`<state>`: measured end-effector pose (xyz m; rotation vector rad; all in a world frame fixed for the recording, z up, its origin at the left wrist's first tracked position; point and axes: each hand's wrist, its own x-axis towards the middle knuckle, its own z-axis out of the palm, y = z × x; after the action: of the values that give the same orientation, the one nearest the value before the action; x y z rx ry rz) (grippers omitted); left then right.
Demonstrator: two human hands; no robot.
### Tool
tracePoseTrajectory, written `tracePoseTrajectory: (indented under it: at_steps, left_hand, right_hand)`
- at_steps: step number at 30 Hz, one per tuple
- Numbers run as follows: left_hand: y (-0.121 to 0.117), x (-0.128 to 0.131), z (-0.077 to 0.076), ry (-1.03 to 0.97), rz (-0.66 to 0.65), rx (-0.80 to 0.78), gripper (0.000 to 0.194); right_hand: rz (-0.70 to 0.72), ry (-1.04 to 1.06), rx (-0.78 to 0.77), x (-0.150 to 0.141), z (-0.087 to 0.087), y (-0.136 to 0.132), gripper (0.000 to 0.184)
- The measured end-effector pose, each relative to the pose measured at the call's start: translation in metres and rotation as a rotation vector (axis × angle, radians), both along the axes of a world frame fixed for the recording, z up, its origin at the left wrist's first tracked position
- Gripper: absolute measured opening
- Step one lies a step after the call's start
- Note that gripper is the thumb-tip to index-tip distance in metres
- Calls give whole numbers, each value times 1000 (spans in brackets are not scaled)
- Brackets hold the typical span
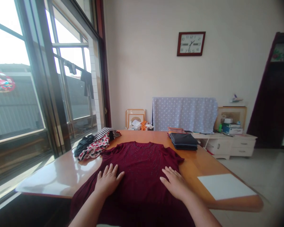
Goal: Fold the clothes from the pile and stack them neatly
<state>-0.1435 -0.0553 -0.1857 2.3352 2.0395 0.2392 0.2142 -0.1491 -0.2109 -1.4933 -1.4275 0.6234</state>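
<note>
A dark red short-sleeved top (142,176) lies spread over the wooden table (203,164), its neckline toward the far side and its lower part reaching the near edge. Dark beading runs across its chest. My left hand (108,180) rests on the left side of the top, palm down with fingers spread. On the right side, my right hand (174,183) lies flat on the cloth, fingers stretched out and thumb apart. Neither hand grips the fabric.
Crumpled clothes (98,143) lie at the table's far left. A folded stack (183,141) of dark and striped clothes sits at the far right. A white sheet (227,186) is at the right. Behind stand a cloth-covered object (184,113) and a white cabinet (242,146); windows line the left.
</note>
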Motion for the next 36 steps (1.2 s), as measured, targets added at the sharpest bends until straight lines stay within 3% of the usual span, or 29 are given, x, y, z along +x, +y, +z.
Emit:
tracePoseTrajectory:
  at_steps: [8,13,18,22,26,32,36]
  left_hand:
    - [-39,7,-7,-10,61,29,85]
    - [-38,5,11,-85,65,100,73]
    - [-4,-13,33,-160,126,200,51]
    - [35,-29,33,-190,172,248,37]
    - [72,-39,30,-171,189,251,37]
    - [111,-51,30,-150,204,196,45]
    - [126,-63,30,-171,181,187,24]
  right_hand:
    - [-31,-1,-27,19,-6,-26,49]
    - [-40,-163,-68,31,-12,-28,48]
    - [-79,-353,-130,31,4,-8,49]
    - [-5,-498,-116,10,26,17,53]
    - [104,-553,-51,-20,37,44,49]
    - [163,-659,-65,-47,30,91,49]
    - [145,-711,-72,-53,15,109,52]
